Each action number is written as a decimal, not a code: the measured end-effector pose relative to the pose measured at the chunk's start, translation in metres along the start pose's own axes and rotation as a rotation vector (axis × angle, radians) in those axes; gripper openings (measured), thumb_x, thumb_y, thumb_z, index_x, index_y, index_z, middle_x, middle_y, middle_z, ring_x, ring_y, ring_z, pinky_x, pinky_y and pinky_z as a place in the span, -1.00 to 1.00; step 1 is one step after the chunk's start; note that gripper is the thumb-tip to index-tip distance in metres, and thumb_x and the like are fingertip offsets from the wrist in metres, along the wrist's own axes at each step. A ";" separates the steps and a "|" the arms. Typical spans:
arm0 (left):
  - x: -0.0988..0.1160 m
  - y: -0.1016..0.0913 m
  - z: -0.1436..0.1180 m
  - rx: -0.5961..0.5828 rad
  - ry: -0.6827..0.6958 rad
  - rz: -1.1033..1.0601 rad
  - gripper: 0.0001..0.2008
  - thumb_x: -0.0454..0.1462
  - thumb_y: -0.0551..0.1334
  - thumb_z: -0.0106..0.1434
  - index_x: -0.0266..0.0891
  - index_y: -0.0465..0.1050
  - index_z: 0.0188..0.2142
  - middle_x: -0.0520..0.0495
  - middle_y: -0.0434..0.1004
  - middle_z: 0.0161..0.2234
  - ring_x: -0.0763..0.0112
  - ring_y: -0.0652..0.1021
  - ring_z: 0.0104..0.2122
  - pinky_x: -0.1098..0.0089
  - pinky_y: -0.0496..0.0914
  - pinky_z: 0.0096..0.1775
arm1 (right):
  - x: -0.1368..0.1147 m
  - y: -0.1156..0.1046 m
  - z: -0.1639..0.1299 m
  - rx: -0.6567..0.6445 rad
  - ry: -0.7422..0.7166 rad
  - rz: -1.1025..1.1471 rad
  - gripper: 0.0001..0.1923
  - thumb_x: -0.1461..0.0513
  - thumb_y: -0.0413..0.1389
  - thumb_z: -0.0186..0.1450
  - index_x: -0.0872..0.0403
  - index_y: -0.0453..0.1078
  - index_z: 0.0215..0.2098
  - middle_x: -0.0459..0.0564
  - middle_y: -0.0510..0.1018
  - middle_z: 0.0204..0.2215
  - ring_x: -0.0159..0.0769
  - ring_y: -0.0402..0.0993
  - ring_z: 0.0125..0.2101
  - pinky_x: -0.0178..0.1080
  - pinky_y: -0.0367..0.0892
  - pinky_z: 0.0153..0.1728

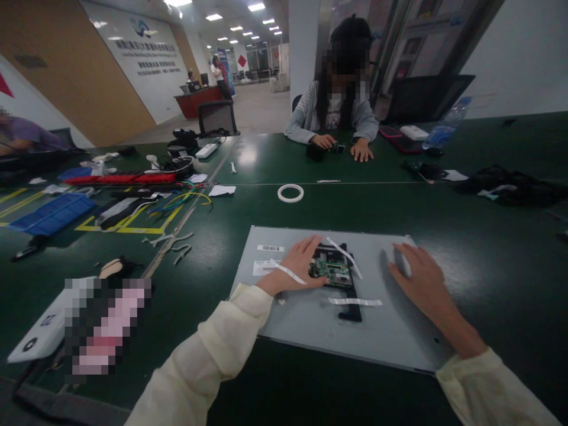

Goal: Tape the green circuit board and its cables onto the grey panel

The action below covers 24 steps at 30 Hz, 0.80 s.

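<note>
The green printed circuit board (332, 271), sitting with an angular black frame (354, 312), is lying near the middle of a flat, pale grey rectangular panel (381, 334). My left hand (302, 263) is straddling the board's left side, fingers toward the far edge, thumb at the near one; whether it is gripping or merely resting, I cannot tell. My right hand (417, 275) is hanging loose and unclenched at the panel's right part, apparently holding nothing. One narrow white strip (355, 302) is crossing the frame's lower arm; another narrow white strip (290, 273) is lying across my left hand. To be steadying the board well, I should be bearing on its edges, not its components, pressing lightly and evenly, and minding that no strip is snagging.
</note>
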<state>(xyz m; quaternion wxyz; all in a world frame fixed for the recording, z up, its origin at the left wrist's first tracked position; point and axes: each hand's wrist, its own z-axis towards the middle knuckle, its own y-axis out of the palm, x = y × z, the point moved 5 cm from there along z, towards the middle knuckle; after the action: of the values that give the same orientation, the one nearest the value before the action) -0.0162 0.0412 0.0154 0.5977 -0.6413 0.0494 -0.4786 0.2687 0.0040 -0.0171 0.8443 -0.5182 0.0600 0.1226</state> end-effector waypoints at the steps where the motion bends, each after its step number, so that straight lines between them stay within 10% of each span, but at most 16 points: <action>1: 0.000 -0.001 0.000 0.007 -0.005 -0.004 -0.02 0.02 0.27 0.04 -0.23 -0.26 0.28 -0.27 -0.09 0.27 0.07 0.06 0.25 0.10 0.05 0.21 | -0.003 0.000 0.000 -0.006 -0.001 -0.003 -0.52 0.07 -0.13 0.28 0.11 0.20 0.10 0.20 0.32 0.03 0.04 0.19 0.09 0.12 0.10 0.07; 13: 0.003 -0.006 -0.002 -0.003 -0.009 0.041 -0.01 0.11 0.23 0.04 -0.20 -0.25 0.29 -0.27 -0.06 0.26 0.04 0.12 0.22 0.07 0.10 0.18 | -0.068 0.022 0.029 -0.189 -0.060 0.285 -0.46 0.02 -0.33 0.38 0.08 0.29 0.06 0.08 0.32 0.09 -0.10 0.13 0.16 0.07 0.07 0.14; 24: -0.001 0.002 -0.004 0.006 -0.013 0.066 -0.04 0.12 0.19 0.07 -0.19 -0.25 0.29 -0.24 -0.06 0.27 0.05 0.10 0.23 0.08 0.07 0.19 | -0.086 0.009 0.025 -0.293 -0.096 0.467 -0.49 0.00 -0.10 0.31 0.06 0.20 0.14 0.07 0.35 0.07 -0.10 0.28 0.06 -0.01 0.22 0.07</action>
<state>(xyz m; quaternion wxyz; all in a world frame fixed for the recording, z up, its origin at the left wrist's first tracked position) -0.0180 0.0388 0.0123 0.6154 -0.6406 0.0656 -0.4546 0.1828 0.0179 0.0058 0.7111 -0.6006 0.1194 0.3454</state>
